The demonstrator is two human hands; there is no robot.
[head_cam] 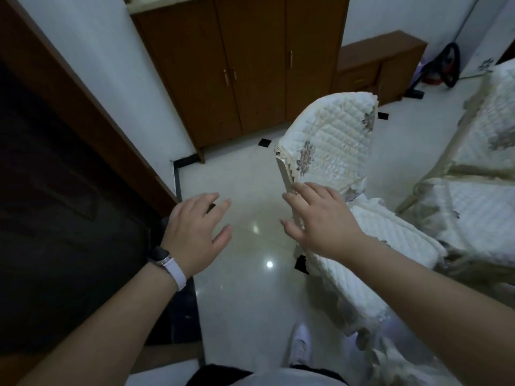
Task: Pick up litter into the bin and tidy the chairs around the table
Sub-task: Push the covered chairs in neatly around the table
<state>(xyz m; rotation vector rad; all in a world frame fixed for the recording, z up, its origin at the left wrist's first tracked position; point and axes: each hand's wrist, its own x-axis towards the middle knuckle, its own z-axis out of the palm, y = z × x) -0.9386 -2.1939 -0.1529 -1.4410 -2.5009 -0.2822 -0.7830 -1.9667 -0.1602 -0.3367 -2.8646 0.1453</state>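
right hand [323, 218] covering chair [334, 135] edge, second chair [479, 213] cropped right

Head-worn, looking down, close, seemingly tilted

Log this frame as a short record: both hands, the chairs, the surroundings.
chair: quilted cream cover, floral print
second chair: similar cover, further right
left hand: open, over the floor, holding nothing
right hand: open, fingers spread at the first chair back's edge; contact unclear
behind: wooden cabinet
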